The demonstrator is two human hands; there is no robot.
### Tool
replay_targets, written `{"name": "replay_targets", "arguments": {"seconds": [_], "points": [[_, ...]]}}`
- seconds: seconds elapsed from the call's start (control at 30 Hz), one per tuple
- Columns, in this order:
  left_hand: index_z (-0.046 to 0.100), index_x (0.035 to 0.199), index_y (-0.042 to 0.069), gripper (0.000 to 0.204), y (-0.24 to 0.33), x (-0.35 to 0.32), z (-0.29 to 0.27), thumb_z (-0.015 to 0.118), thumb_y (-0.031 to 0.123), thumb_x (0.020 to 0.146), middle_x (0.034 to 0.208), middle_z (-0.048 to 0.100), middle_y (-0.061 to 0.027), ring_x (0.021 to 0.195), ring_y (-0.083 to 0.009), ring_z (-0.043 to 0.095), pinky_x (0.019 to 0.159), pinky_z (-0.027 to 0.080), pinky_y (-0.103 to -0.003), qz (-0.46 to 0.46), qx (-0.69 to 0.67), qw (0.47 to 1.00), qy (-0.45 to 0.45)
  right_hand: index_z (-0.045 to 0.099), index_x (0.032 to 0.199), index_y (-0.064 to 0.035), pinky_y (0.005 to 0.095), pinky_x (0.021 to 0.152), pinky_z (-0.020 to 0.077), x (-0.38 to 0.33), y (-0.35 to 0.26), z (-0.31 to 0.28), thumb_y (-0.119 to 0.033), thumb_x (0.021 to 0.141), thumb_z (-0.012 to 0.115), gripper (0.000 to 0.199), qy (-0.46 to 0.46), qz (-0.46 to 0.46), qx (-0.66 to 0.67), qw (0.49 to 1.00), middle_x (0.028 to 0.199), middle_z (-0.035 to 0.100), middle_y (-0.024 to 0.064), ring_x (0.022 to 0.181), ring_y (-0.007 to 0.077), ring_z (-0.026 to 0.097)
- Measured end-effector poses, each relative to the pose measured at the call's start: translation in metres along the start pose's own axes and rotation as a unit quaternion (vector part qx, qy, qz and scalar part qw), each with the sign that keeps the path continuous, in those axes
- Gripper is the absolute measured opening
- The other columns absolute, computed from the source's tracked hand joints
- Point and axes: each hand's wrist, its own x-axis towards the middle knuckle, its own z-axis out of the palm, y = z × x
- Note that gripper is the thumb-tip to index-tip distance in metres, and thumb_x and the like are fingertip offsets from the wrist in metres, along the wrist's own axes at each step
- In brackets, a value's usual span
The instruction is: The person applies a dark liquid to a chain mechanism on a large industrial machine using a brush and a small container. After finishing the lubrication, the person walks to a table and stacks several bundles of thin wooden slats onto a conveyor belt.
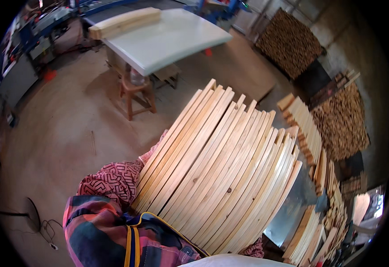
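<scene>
A wide bundle of pale wooden strips point(221, 173), set side by side with uneven far ends, lies across the front of my body. My left arm, in a checked sleeve with a red patterned cuff point(112, 180), reaches along the bundle's left side. My left hand point(155, 149), a pinkish patch, presses against the outermost strip, its fingers hidden behind the wood. On the right, a little red patterned sleeve point(254, 249) shows under the bundle's near end. My right hand itself is out of sight behind the strips.
Ahead stands a pale-topped table point(172, 38) with wooden strips point(125, 22) on its left edge. A wooden stool point(136, 95) is below it. Large wood stacks point(290, 42) line the right wall. More strips point(303, 240) sit near a metal surface point(288, 211). A cable point(49, 233) lies left.
</scene>
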Motion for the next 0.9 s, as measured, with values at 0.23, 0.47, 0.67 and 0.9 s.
{"name": "replay_targets", "arguments": {"seconds": [0.23, 0.47, 0.67, 0.9], "points": [[0.063, 0.13, 0.006, 0.055, -0.035, -0.041, 0.025, 0.062, 0.049, 0.097, 0.12, 0.07, -0.009, 0.109, -0.0237, 0.067, 0.094, 0.056, -0.04, 0.086, -0.061, 0.994, 0.036, 0.046, 0.149, -0.0106, 0.0418, 0.104, 0.05, 0.024, 0.011, -0.019, -0.05, 0.105, 0.046, 0.06, -0.082, -0.033, 0.024, 0.996, 0.141, 0.057, 0.0144, 0.121, 0.0308, 0.061], [0.063, 0.13, 0.006, 0.055, -0.049, -0.047, 0.028, 0.063, 0.049, 0.096, 0.119, 0.071, -0.009, 0.111, -0.0234, 0.067, 0.095, 0.055, -0.04, 0.149, -0.122, 0.98, 0.05, 0.046, 0.149, -0.0099, 0.0419, 0.104, 0.05, 0.038, 0.017, -0.015, -0.051, 0.105, 0.045, 0.061, -0.128, -0.039, 0.026, 0.991, 0.141, 0.057, 0.0146, 0.122, 0.0308, 0.06], [0.064, 0.13, 0.006, 0.055, -0.049, -0.028, 0.03, 0.063, 0.05, 0.095, 0.119, 0.071, -0.009, 0.112, -0.0231, 0.066, 0.097, 0.054, -0.04, 0.181, -0.108, 0.976, 0.051, 0.045, 0.15, -0.0093, 0.042, 0.104, 0.0501, 0.049, 0.014, -0.043, -0.051, 0.105, 0.044, 0.061, -0.147, -0.034, 0.049, 0.987, 0.141, 0.057, 0.0147, 0.123, 0.0308, 0.06], [0.065, 0.132, 0.012, 0.051, -0.009, -0.068, 0.133, 0.064, 0.043, 0.091, 0.131, 0.065, -0.012, 0.122, -0.0292, 0.06, 0.104, 0.046, -0.038, 0.094, 0.75, 0.645, 0.114, 0.045, 0.15, -0.0086, 0.0421, 0.104, 0.0501, 0.046, 0.021, -0.109, -0.052, 0.105, 0.044, 0.062, -0.18, -0.026, 0.121, 0.976, 0.14, 0.057, 0.0149, 0.123, 0.0308, 0.06]]}}
